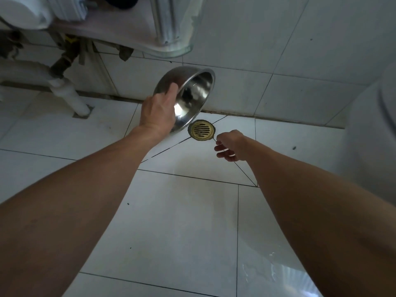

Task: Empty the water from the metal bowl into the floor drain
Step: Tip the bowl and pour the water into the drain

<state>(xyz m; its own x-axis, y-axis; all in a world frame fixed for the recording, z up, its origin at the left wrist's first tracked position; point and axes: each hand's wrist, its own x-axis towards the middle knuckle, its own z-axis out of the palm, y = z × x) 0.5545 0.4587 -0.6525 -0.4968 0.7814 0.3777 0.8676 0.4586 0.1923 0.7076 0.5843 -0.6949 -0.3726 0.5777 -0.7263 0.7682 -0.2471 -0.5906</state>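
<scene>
Fingers [171, 91] on tilted metal bowl [192, 97]

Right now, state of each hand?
Left hand: closed on the metal bowl, tipped over the floor drain.
Right hand: empty, fingers loosely curled.

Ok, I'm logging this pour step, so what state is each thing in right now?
metal bowl: tipped steeply on its side above the drain, opening facing right, no water visible inside.
floor drain: brass grate in place, uncovered.
left hand: gripping the bowl's rim.
right hand: empty, loosely curled beside the drain.
floor tiles: wet sheen near the drain.
</scene>
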